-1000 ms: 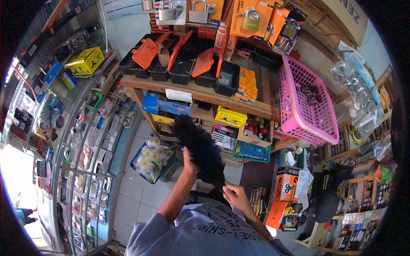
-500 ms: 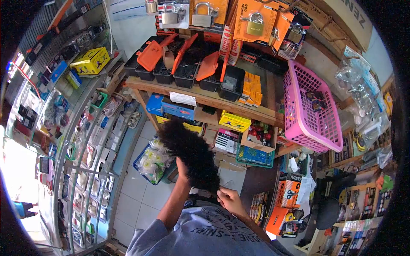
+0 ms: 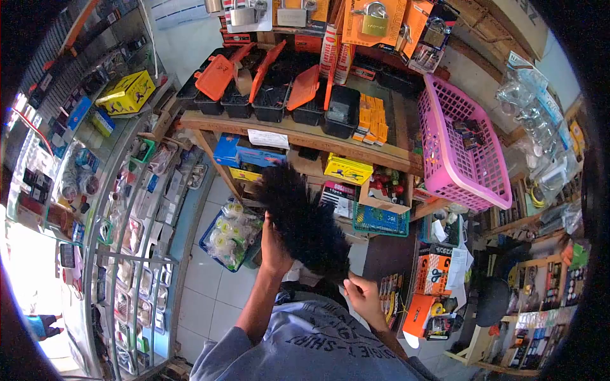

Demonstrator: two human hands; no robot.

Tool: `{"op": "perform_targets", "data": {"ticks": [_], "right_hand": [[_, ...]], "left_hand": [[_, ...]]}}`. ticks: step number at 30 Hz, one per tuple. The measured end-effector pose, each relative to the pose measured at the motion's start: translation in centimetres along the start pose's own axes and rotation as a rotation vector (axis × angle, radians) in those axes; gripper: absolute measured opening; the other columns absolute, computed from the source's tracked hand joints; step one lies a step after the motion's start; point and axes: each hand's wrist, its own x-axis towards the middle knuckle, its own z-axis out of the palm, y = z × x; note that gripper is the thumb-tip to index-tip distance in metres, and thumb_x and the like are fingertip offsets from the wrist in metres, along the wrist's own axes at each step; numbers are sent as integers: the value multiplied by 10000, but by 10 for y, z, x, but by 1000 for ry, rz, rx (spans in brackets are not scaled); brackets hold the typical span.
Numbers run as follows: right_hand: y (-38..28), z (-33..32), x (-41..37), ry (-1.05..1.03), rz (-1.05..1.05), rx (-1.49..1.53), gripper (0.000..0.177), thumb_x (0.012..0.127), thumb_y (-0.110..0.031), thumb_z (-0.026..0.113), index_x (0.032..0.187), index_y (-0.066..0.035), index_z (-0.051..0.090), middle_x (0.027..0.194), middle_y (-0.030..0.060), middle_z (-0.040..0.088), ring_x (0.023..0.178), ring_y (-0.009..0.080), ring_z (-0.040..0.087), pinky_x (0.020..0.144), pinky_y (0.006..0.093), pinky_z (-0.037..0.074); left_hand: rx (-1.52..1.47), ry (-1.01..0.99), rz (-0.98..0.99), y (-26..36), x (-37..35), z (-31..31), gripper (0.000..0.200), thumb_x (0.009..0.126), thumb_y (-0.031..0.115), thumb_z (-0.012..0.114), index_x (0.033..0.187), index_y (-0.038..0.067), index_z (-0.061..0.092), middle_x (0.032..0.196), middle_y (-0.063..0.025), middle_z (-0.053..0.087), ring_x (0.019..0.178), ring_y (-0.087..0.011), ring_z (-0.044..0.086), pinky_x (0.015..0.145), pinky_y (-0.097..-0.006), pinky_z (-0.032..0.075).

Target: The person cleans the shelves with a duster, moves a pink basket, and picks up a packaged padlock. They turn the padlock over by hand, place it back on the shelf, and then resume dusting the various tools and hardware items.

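Observation:
A bushy black feather duster [image 3: 302, 222] stretches slantwise between my two hands in front of my body. My left hand [image 3: 273, 246] is closed at the duster's left side, its thumb upright and its fingers mostly hidden by the feathers. At the lower right end, my right hand [image 3: 364, 297] is closed on the duster, where the handle is hardly visible.
Ahead, a wooden shelf [image 3: 298, 134] bears black bins [image 3: 271, 109] with orange lids and a pink basket [image 3: 467, 174]. A blue crate [image 3: 236, 265] of wrapped goods stands on the tiled floor [image 3: 210, 305]. Glass cases [image 3: 136, 247] line the left; stocked racks stand right.
The duster and both hands have shifted to the right in view. My right hand has moved further right, and the shelf appears slightly higher.

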Motion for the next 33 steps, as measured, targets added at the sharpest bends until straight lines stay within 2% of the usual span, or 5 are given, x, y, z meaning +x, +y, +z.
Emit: {"op": "perform_targets", "data": {"ticks": [18,21,26,28,33], "right_hand": [[12,-22,-33,-88,47,-173,228,931,-123,583,776,41,555,628,39,529,605,95,476,551,272,387],[35,-24,-50,-135,24,-231,323,953,-176,587,1210,19,604,696,11,570,649,63,495,584,239,425],[29,-18,-46,-46,62,-240,341,949,-197,594,1213,18,603,681,14,567,641,80,513,603,246,441],[13,-15,-39,72,81,-188,261,932,-150,589,762,43,547,614,34,520,612,83,485,555,269,391],[42,-40,-61,-64,105,-274,234,927,-145,598,981,80,629,694,54,604,674,83,545,592,266,428]], "left_hand": [[-169,-113,-83,14,-7,-17,560,1001,464,323,1412,91,403,1376,-118,495,1261,-289,467,1082,-443,343],[-200,-246,36,23,3,-35,558,1003,476,308,1371,79,443,1339,-154,521,1238,-312,488,1067,-476,357],[-255,-73,-167,13,-9,-10,577,997,496,305,1349,67,462,1349,-166,510,1254,-321,474,1071,-471,353],[-235,-60,-165,10,-7,-8,580,995,502,309,1347,68,461,1346,-170,513,1245,-320,484,1065,-467,364],[-168,-161,-7,24,2,-19,588,985,525,328,1340,75,459,1323,-182,527,1207,-321,524,1032,-477,404]]}}
